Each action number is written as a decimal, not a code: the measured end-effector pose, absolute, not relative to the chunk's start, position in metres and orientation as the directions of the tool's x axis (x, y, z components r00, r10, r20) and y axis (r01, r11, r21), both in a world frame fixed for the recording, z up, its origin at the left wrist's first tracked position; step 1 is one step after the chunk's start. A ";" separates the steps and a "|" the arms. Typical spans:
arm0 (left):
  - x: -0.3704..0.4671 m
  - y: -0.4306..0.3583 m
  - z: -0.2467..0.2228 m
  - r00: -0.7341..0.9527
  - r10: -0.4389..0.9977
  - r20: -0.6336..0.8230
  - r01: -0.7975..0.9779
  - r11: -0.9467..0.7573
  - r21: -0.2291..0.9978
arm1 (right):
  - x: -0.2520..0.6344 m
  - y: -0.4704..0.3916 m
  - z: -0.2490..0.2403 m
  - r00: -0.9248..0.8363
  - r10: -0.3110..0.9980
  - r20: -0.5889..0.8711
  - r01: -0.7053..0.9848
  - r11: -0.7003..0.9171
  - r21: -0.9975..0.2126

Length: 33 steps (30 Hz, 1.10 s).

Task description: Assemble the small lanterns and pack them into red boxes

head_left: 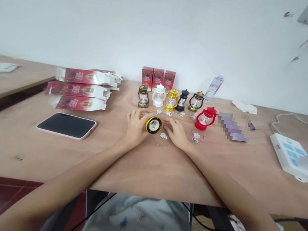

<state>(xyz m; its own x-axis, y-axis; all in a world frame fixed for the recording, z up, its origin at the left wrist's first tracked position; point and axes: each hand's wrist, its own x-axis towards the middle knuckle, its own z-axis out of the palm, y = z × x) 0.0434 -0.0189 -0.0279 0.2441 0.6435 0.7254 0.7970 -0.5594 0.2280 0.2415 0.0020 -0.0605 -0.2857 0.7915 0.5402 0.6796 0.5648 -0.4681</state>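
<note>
My left hand [137,126] is closed around a small gold lantern [153,125], tilted so that its round, black-rimmed base faces me. Just right of that base is my right hand [178,134], thumb and fingers drawn together at the lantern's edge; whatever they pinch is too small to make out. Below the lantern, small white pieces [164,135] and a thin bent wire [161,145] lie on the table. Behind my hands stand a bronze lantern [143,98], a white lantern [158,96], a gold lantern [171,101] and dark ones. A red lantern [206,119] stands farther right.
Red printed boxes [158,80] stand near the wall. Flattened cartons [80,90] are piled at left, behind a phone [66,125]. At right are a clear bottle [214,86], a tissue [244,106], a blurred purple item [232,127] and a power strip [293,156] with cables.
</note>
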 end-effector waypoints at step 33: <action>0.052 -0.022 -0.029 0.334 0.701 0.630 0.727 -0.617 0.302 | 0.207 -0.049 -0.043 0.173 0.704 0.689 0.276 0.637 -0.720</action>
<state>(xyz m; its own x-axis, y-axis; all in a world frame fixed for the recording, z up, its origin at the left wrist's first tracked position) 0.0517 -0.0218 -0.0291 0.3339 0.7013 0.6299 0.7265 -0.6172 0.3020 0.2070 -0.0493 -0.0427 0.1733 0.7036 0.6892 0.2761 0.6370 -0.7197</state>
